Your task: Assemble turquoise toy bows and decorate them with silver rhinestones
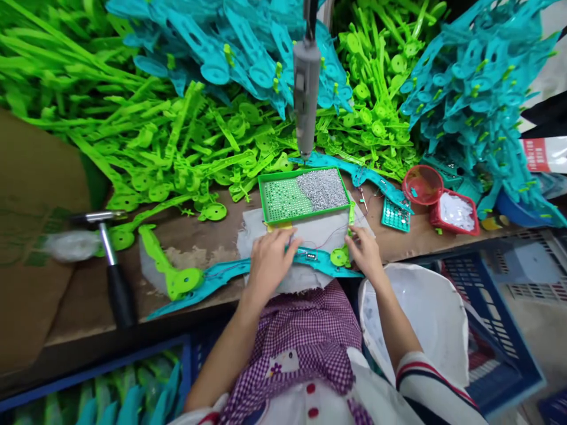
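The long part (pixel 227 270) is showing turquoise; the small disc-ended part (pixel 339 257), lime green. The tray (pixel 283 199) is displaying green, the apron (pixel 305 327) a purple-and-white check.

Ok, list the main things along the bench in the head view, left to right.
Hammer, left hand, green plastic piece, right hand, small blue-green tray, red tray of white pieces.

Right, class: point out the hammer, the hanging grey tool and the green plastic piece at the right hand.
Hammer (pixel 117 280): head view, on its black handle.
Grey tool (pixel 305 97): head view, mid-body.
Green plastic piece (pixel 339 257): head view, on its round end.
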Demonstrator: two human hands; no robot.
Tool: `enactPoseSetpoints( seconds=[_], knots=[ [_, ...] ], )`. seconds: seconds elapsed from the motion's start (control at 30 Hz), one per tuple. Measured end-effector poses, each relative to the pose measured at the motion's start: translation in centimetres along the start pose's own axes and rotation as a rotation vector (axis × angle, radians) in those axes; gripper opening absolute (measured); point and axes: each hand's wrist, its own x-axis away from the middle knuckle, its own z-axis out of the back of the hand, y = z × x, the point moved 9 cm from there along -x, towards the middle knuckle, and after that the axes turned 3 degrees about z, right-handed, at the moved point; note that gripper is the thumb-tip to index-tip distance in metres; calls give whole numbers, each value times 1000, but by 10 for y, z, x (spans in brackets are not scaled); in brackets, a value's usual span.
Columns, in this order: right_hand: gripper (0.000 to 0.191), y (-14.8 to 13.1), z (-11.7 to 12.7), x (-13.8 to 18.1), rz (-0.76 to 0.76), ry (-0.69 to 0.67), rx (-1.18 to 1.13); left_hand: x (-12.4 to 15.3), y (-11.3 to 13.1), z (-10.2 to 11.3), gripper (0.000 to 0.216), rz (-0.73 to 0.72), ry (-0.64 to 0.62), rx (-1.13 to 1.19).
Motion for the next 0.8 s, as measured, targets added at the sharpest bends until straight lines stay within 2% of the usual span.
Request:
enactPoseSetpoints(
  seconds=[0.13, 0.2, 0.3, 0.4, 0.5, 0.63, 0.7, 0.8],
  knots=[
    [39, 34, 35, -16, -132, 227, 63, -41, -32, -20, 35, 177, -115, -157],
    [40, 47, 39, -27, -163, 227, 149, -52, -39, -29, 30, 199, -168, -141],
    [39, 57, 38, -40, -182, 173, 205, -51, -33, -25, 25, 146, -166, 2],
    [36, 53, 46, -45, -177, 228, 184, -26, -13, -8, 26, -83, -123, 183],
    [36, 40, 56, -53, -124, 288, 153, 19, -2, 5, 18, -313, -39, 203],
    [35, 31, 58, -66, -40, 231, 141, 80, -7, -5, 20, -511, 41, 61],
    [36, 39, 60, -64, -94, 231, 171, 101, -13, -14, 24, -562, 78, -15],
    [41, 59, 55, -58, -277, 169, 287, 114, -19, -23, 27, -575, 85, -19]
  ],
)
